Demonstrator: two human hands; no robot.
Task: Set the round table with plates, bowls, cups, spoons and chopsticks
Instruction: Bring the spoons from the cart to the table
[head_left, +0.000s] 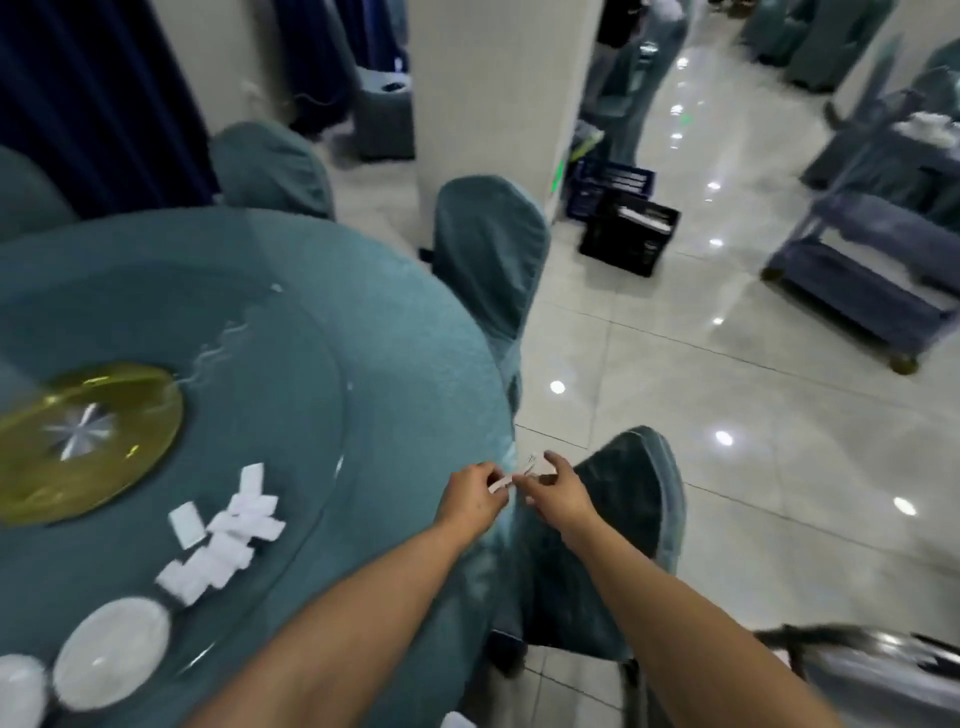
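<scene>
The round table (405, 364) wears a teal cloth and carries a glass turntable with a gold centre disc (78, 441). Two white plates (111, 652) lie at the turntable's near left edge. A heap of small white packets (223, 545) lies beside them. Both hands meet over the table's right edge. My left hand (470, 493) pinches a small white strip (500, 484). My right hand (558, 486) has its fingers curled at the strip's other end; the blur hides whether it holds it.
Teal-covered chairs (488, 249) stand around the table, one right below my hands (623, 519). Black and blue crates (628, 234) stand on the glossy tiled floor by a white pillar. A blue service cart (872, 249) is at the right. A grey cart edge (872, 670) is at the bottom right.
</scene>
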